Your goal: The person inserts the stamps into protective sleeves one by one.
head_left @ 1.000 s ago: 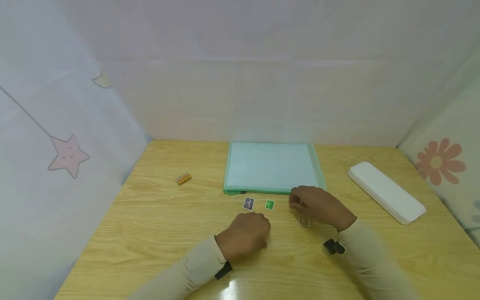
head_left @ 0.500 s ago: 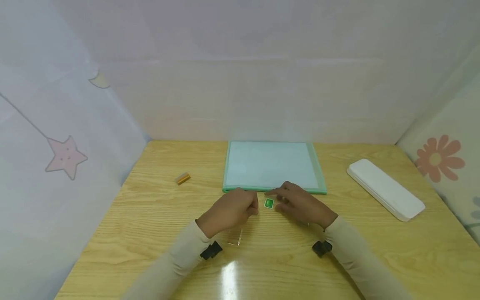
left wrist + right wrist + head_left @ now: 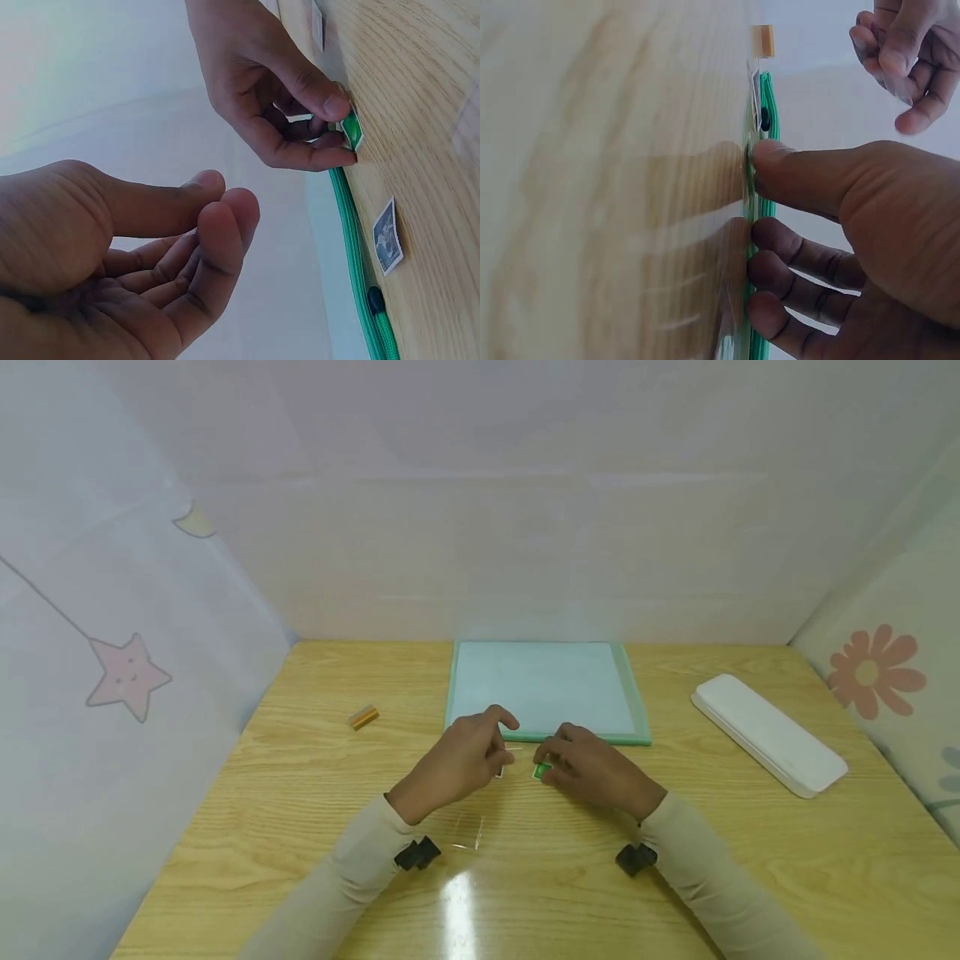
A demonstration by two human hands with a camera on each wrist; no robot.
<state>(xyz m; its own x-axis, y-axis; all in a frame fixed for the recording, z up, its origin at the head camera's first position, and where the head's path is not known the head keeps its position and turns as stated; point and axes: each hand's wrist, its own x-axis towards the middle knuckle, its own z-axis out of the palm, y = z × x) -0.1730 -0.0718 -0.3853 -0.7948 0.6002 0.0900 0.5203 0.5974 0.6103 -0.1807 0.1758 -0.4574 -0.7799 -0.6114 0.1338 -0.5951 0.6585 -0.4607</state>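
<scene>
My right hand point(image 3: 600, 770) is over the table, its thumb and fingertips pinching the edge of a small green stamp point(image 3: 352, 130). That stamp lies tilted against the wood in the left wrist view. Raised to the left of it, my left hand point(image 3: 463, 758) pinches a thin clear plastic sleeve point(image 3: 897, 84) between thumb and fingers; the sleeve barely shows in the head view. Beneath the left hand lies a dark grey stamp point(image 3: 388, 238), mostly hidden from the head camera. A second clear sleeve point(image 3: 468, 832) rests on the table near my left wrist.
Behind the hands lies a pale zip folder point(image 3: 543, 685) with green edging. A white case point(image 3: 771, 733) sits at the right. Left of the folder is a small orange-and-grey block point(image 3: 363, 717). Another stamp point(image 3: 318, 26) lies beyond the right hand in the left wrist view.
My left hand moved up and left, then turned with its finger raised; a clear sleeve now lies below it. My right hand came left from the right-hand stamp to the green one.
</scene>
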